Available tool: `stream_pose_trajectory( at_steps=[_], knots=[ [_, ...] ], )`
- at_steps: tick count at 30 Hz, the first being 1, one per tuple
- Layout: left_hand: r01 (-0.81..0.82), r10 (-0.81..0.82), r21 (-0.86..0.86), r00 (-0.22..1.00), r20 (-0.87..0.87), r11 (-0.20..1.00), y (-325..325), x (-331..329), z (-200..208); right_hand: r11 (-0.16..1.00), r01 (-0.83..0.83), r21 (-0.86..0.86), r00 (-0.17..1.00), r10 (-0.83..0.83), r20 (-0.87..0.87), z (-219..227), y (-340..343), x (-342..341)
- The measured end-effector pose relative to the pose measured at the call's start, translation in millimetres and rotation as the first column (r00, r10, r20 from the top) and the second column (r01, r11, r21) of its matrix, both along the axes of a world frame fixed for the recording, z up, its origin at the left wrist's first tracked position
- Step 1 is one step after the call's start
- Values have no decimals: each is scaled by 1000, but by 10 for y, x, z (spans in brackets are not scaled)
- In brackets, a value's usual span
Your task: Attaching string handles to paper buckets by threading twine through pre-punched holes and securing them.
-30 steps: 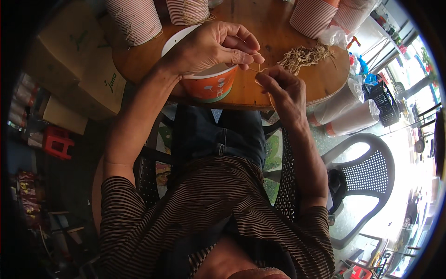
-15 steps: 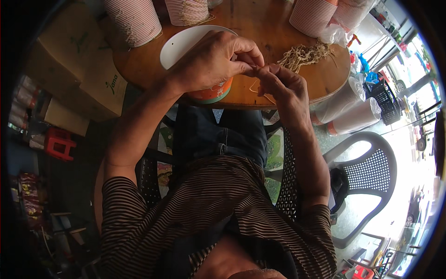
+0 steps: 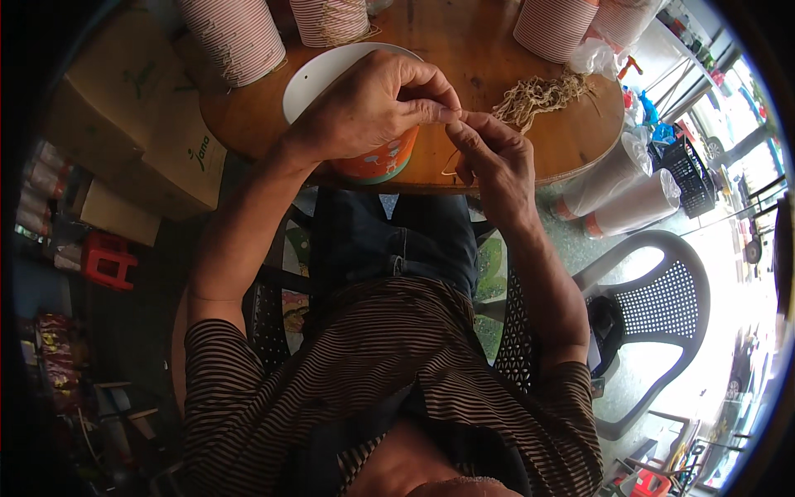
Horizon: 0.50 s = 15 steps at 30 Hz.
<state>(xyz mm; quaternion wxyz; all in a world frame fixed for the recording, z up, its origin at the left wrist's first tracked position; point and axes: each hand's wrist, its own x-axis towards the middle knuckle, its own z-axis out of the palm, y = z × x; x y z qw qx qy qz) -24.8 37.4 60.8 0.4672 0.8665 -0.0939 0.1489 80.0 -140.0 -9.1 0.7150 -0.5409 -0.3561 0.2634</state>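
Observation:
A paper bucket, orange outside with a teal base and a white inside, stands near the front edge of the round wooden table. My left hand arches over the bucket, its thumb and forefinger pinched together. Close against those fingertips is my right hand, also pinching, just right of the bucket. A thin tan string shows beside the right hand's curled fingers. Its part between the fingertips is too fine to make out. A tangled bundle of similar strings lies on the table past my right hand.
Stacks of striped paper buckets stand at the far left, far middle and far right. A clear plastic bag lies by the right stack. Cardboard boxes rise at left; a grey plastic chair and bagged stacks are at right.
My right hand has shifted slightly left and down, with its fingers less bunched. The left hand has moved a little left, and its fingertips show more plainly.

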Motion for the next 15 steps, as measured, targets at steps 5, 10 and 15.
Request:
stream_pose_trajectory(
  at_steps=[5,10,15],
  knots=[
    [-46,42,70,997,61,996,-3,-21,21,998,55,28,998,-55,-8,-68,25,-16],
    [-44,41,69,998,41,997,11,-33,23,998,37,48,996,-33,-83,60,39,-126],
    [-27,26,47,999,36,999,-46,-25,26,995,84,48,996,-83,-19,-39,65,-62]
  ],
)
